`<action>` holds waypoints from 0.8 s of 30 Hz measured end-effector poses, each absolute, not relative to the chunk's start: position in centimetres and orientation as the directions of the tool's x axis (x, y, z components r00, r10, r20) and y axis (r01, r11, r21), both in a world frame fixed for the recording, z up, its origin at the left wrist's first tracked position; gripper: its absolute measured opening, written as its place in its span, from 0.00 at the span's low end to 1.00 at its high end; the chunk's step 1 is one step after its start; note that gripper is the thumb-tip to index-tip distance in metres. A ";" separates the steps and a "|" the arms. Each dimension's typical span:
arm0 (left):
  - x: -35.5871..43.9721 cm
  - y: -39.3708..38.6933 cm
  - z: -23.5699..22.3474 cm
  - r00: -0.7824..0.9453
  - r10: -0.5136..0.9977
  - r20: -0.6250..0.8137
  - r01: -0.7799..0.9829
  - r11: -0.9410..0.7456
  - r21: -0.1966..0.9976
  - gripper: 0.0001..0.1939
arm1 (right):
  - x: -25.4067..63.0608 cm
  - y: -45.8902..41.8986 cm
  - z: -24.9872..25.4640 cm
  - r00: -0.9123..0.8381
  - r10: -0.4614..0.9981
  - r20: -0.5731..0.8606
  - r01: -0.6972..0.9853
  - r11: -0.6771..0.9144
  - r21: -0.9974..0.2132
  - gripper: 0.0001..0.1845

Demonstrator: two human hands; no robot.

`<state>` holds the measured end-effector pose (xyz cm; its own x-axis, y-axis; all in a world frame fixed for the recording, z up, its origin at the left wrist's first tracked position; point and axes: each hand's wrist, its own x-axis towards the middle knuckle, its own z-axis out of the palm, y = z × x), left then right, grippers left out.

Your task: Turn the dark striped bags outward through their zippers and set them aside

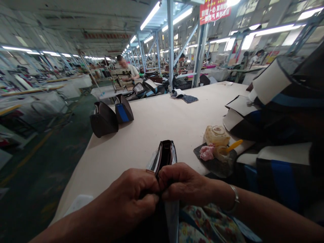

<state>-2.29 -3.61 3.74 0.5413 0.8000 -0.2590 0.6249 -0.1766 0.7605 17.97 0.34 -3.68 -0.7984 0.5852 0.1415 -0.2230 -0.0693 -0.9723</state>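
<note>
In front of me stands a black bag [165,153], its narrow opening facing up and a pale lining showing along the edges. My left hand [136,189] is closed on the near part of its rim, thumb pressed against the fingers. Right beside it, my right hand [186,184] pinches the same rim, and the knuckles of both hands nearly touch. The fingertips and the stretch of rim between them are partly hidden. A bracelet [236,199] circles my right wrist. Below the hands, the bag's lower part is dark and hard to make out.
Two dark bags [104,119] stand at the table's left edge, one with a blue stripe. On the right, a dark board [199,153] carries a glue-stained container [216,135], a pink lump [207,152] and a yellow-handled tool [234,145]. Bag pieces [283,175] pile up beyond. A person [129,69] works farther back.
</note>
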 end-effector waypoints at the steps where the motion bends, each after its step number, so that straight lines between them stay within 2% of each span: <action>1: -2.4 -3.7 3.6 0.545 0.808 -0.226 0.627 -0.213 0.749 0.06 | 18.1 0.4 -3.7 -0.794 0.591 0.145 -0.211 -0.045 -0.976 0.08; 5: -2.6 -4.0 2.8 0.544 0.827 -0.144 0.646 -0.302 0.701 0.07 | 18.2 0.2 -3.6 -0.731 0.628 0.267 -0.158 0.224 -0.962 0.12; 7: -2.6 -4.1 2.6 0.568 0.819 -0.080 0.633 -0.372 0.679 0.07 | 18.0 -0.1 -3.5 -0.694 0.640 0.330 -0.128 0.341 -0.931 0.10; 11: -2.9 -4.3 2.1 0.607 0.790 0.088 0.640 -0.552 0.535 0.08 | 17.7 -0.6 -3.8 -0.580 0.644 0.499 -0.075 0.568 -0.820 0.07; 13: -3.3 -4.4 1.9 0.615 0.777 0.134 0.642 -0.592 0.487 0.08 | 17.7 -0.5 -3.9 -0.564 0.613 0.553 -0.081 0.625 -0.776 0.05; 15: -3.7 -4.5 2.0 0.620 0.771 0.144 0.639 -0.603 0.477 0.09 | 17.8 -0.4 -3.8 -0.597 0.607 0.524 -0.104 0.589 -0.801 0.04; 17: -3.8 -4.6 2.3 0.634 0.756 0.166 0.640 -0.633 0.436 0.10 | 17.9 -0.3 -3.8 -0.632 0.632 0.448 -0.124 0.488 -0.864 0.05; 20: -3.6 -5.0 2.6 0.683 0.683 0.261 0.647 -0.731 0.219 0.09 | 17.9 -0.1 -3.6 -0.673 0.658 0.336 -0.142 0.331 -0.933 0.05; 22: -3.4 -5.3 2.6 0.726 0.609 0.319 0.631 -0.774 0.042 0.11 | 17.8 -0.2 -3.5 -0.685 0.667 0.293 -0.136 0.278 -0.951 0.04; 24: -3.4 -5.6 2.2 0.758 0.549 0.351 0.605 -0.794 -0.066 0.12 | 17.8 -0.3 -3.4 -0.682 0.679 0.270 -0.123 0.257 -0.958 0.04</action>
